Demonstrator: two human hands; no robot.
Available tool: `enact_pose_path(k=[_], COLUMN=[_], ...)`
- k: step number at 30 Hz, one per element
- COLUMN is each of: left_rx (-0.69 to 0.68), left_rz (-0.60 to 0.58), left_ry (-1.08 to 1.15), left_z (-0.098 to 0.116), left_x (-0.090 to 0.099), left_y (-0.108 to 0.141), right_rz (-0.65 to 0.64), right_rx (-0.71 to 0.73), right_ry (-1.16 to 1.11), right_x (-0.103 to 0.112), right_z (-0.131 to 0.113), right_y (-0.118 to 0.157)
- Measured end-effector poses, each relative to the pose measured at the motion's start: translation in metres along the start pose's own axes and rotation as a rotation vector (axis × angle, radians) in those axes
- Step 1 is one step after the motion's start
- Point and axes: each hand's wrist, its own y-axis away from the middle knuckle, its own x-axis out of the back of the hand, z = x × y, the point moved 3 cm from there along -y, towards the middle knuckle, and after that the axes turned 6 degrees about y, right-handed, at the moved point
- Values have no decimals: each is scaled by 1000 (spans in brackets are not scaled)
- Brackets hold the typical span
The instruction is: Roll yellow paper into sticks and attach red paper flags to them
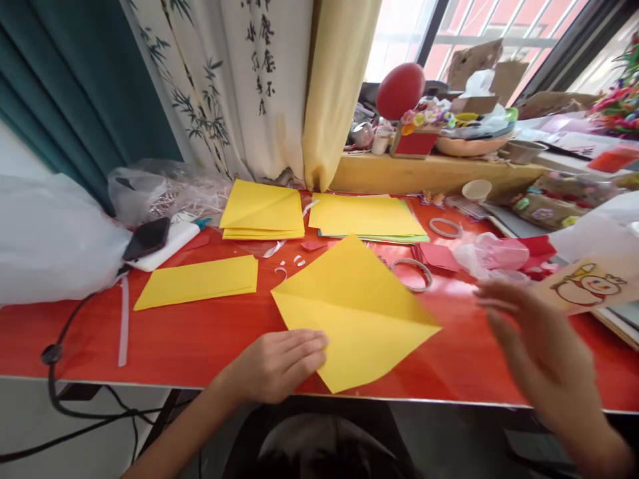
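Yellow sheet [349,313], one: creased across, lying on the red desk [200,359] before the person, lower corner close to the near edge
Left hand [287,362]: fingers together, resting on the sheet's lower left edge; thumb hidden, so whether they pinch or merely press I cannot tell
Right hand [542,359]: blurred, raised clear of the sheet, fingers parted from the thumb, nothing seen held
Hazards, as judged from where I stand: a crooked second crease, should the left fingers slip; a bent corner, should the body lean in; a snagged edge, from the tape ring [422,289] just beside the sheet; a knock to the snowman-printed container [589,283] near the right hand
Containers: clear bag [170,189], pinkish strands inside; white bag [54,239], contents hidden; orange bowl [472,145], plastic wrapping and something yellow; tissue box [474,104], white tissue protruding; snowman-printed container, contents unseen
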Motion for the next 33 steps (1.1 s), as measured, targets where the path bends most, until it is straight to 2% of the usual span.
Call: enact_pose_path(k=[1,3,4,5,8,11,13,16,23,27,31,33], left_rx=[32,76,96,120,207,305,381,481,664,657,548,557], left_rz=[-52,-129,-161,-186,-198,-99,-30,41,30,31,68,46], left_ry=[23,7,-8,-20,-29,37,139,288,427,438,299,258], left_z=[5,13,16,20,29,36,37,37,36,37,40,39], left_x=[-7,-15,-16,-17,-18,-20,-23,-26,-27,-27,-28,-31], left_y=[9,21,24,26,29,29,28,24,20,20,17,17], right_rz=[-51,-233,-287,-312,-238,-122,-64,-51,-60,-44,31,24], right_rx=[157,539,687,771,735,670,603,516,448,485,499,487], right_ry=[78,149,195,237,227,161,106,52,8,-12,89,119], right_x=[-2,-20,-32,-43,-72,-87,-91,-93,-98,-104,-106,-107], right_z=[-9,-31,-41,-48,-60,-67,-70,-70,-71,-78,-80,-80], right_y=[21,61,78,91,108,111,110,109,114,114,110,106])
